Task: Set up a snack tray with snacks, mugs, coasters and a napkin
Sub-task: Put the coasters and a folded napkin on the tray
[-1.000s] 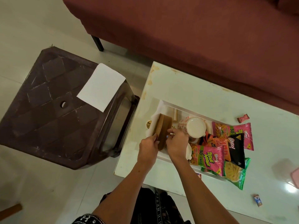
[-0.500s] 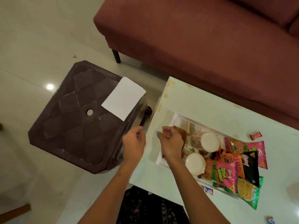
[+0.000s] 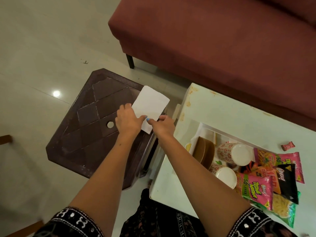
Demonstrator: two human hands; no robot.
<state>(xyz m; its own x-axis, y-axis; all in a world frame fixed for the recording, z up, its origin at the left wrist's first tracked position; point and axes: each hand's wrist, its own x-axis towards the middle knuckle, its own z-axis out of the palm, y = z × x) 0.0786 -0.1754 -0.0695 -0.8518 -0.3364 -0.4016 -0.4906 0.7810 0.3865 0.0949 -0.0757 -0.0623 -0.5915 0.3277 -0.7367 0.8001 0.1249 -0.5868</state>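
Glossy pale floor tiles surround a dark brown plastic stool point(image 3: 95, 127) with a diamond-patterned top. On its corner lies the flat white napkin point(image 3: 150, 105); the left hand point(image 3: 128, 121) and right hand point(image 3: 164, 124) both pinch its near edge. Right of the hands, the white tray point(image 3: 203, 129) holds mugs point(image 3: 234, 153), coasters point(image 3: 204, 151) and crinkly snack packets point(image 3: 256, 189).

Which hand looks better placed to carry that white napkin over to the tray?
Probably the right hand. It pinches the napkin at its near edge and is on the side nearer the tray on the table to the right. The left hand touches the napkin's left edge, farther from the tray.
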